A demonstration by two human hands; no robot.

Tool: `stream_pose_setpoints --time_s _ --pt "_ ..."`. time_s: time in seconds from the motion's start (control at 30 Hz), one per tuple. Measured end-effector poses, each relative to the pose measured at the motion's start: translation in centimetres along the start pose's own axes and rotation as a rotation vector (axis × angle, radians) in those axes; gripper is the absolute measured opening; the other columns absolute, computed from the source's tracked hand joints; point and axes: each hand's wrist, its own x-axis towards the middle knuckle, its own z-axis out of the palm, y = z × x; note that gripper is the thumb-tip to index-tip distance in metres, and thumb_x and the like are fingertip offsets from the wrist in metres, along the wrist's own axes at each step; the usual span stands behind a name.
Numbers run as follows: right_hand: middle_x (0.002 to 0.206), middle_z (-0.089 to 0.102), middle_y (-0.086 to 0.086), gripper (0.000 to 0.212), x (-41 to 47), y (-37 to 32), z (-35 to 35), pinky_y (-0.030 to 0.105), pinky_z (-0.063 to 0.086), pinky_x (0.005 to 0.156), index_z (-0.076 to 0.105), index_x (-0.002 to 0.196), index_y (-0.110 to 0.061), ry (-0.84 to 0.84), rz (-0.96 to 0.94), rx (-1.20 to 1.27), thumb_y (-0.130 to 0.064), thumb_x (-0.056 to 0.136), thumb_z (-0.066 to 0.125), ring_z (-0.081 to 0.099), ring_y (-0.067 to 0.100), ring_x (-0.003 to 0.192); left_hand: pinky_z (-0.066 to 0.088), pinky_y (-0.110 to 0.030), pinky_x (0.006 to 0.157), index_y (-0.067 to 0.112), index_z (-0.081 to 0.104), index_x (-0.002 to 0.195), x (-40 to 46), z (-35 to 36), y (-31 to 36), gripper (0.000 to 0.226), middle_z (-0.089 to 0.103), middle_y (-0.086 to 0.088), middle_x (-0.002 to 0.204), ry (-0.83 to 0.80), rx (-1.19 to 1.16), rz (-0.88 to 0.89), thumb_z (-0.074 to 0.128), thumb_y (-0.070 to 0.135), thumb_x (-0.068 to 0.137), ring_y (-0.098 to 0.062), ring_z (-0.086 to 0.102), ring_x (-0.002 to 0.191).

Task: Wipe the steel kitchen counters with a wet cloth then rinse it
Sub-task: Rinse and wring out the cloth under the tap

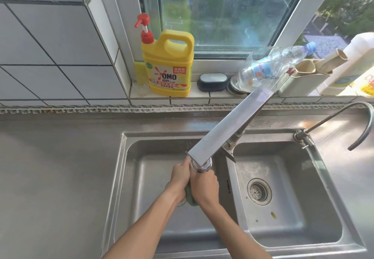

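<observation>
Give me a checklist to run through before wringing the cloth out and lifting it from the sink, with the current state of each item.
1. Cloth held by both hands: ok. The left hand and right hand close around the green cloth.
2. Cloth under the spout: ok. The hands sit directly below the end of the faucet.
3. Cloth over a basin, not the counter: ok. It is over the left basin.
4. Water running: cannot tell. No stream shows; the spout hides it.
5. Cloth rinsed clean: cannot tell. Only a small edge shows between the hands.
6. Left basin's drain clear: cannot tell. The hands and forearms cover it.
</observation>
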Motion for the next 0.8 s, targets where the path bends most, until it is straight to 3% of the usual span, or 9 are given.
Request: stream_pose_setpoints --time_s 0.07,0.2,0.27,0.4,0.47,0.6,0.7,0.77,0.8 --pt "0.065 0.057 -0.001 0.033 -0.2 0.4 0.1 0.041 0.051 0.068 0.052 0.069 -0.014 -0.002 -0.011 -0.002 -0.035 0.094 0.048 0.06 0.037 0.076 0.047 -0.028 0.065 0.016 0.066 0.068 -0.1 0.0 0.1 0.036 0.07 0.008 0.066 -0.005 0.016 0.005 0.059 0.021 0.103 -0.01 0.061 0.063" --pt "0.093 0.064 0.006 0.013 2.2 0.6 -1.5 0.038 0.043 0.072 0.057 0.098 -0.015 0.032 0.01 -0.034 -0.025 0.093 0.049 0.063 0.038 0.092 0.057 -0.038 0.086 0.022 0.077 0.083 -1.0 0.2 -1.4 0.027 0.081 0.0 0.094 -0.115 0.161 0.054 0.06 0.03 0.101 -0.015 0.072 0.088" --pt "0.09 0.067 0.008 0.016 1.8 0.4 -1.0 0.039 0.047 0.071 0.058 0.091 -0.014 0.051 -0.007 -0.021 -0.027 0.094 0.049 0.065 0.038 0.089 0.053 -0.035 0.079 0.018 0.075 0.083 -0.5 0.2 -1.2 0.026 0.078 -0.003 0.091 -0.083 0.111 0.03 0.06 0.027 0.101 -0.018 0.068 0.084" --pt "0.077 0.069 0.012 0.045 -0.2 0.6 0.9 0.043 0.053 0.071 0.055 0.067 -0.013 0.021 -0.033 -0.014 -0.042 0.1 0.046 0.064 0.039 0.078 0.045 -0.022 0.056 0.013 0.068 0.079 0.1 -0.5 -0.1 0.026 0.069 -0.002 0.076 0.043 0.015 -0.016 0.059 0.022 0.102 -0.013 0.059 0.065" --pt "0.075 0.066 0.008 0.033 1.1 0.9 0.3 0.042 0.054 0.072 0.052 0.068 -0.015 -0.004 -0.004 0.001 -0.032 0.096 0.05 0.064 0.039 0.08 0.048 -0.018 0.052 0.013 0.071 0.08 -0.8 -0.8 -0.5 0.033 0.074 0.001 0.072 0.002 0.093 -0.011 0.057 0.031 0.104 -0.01 0.064 0.061" --pt "0.088 0.067 0.008 0.005 3.5 1.8 -0.8 0.038 0.049 0.074 0.057 0.083 -0.018 -0.065 0.033 -0.086 -0.022 0.086 0.057 0.065 0.036 0.086 0.054 -0.032 0.063 0.015 0.074 0.082 -1.6 -2.7 -2.8 0.042 0.075 -0.007 0.08 -0.086 0.392 -0.015 0.056 0.047 0.103 -0.021 0.069 0.071" --pt "0.073 0.071 0.009 0.027 3.2 2.4 -0.1 0.044 0.054 0.071 0.062 0.07 -0.012 -0.17 -0.025 0.122 -0.029 0.089 0.068 0.064 0.025 0.068 0.056 -0.033 0.072 0.016 0.065 0.081 -0.8 -4.9 -3.1 0.037 0.075 -0.011 0.09 0.071 0.699 0.05 0.056 0.045 0.102 -0.027 0.071 0.082" --pt "0.064 0.068 0.0 0.034 2.9 3.0 0.4 0.038 0.052 0.065 0.063 0.065 -0.017 -0.281 -0.102 0.24 -0.033 0.095 0.068 0.062 0.016 0.06 0.056 -0.033 0.091 0.018 0.064 0.109 -0.6 -6.3 -2.6 0.019 0.071 -0.007 0.115 0.026 0.714 0.088 0.061 0.028 0.094 -0.022 0.068 0.105" --pt "0.061 0.064 -0.004 0.034 2.7 3.2 0.4 0.034 0.048 0.062 0.064 0.066 -0.02 -0.353 -0.126 0.281 -0.033 0.097 0.067 0.058 0.012 0.057 0.054 -0.028 0.094 0.019 0.059 0.126 -0.6 -6.8 -2.5 0.04 0.068 -0.004 0.125 -0.099 0.647 0.098 0.063 0.02 0.086 -0.016 0.065 0.113"
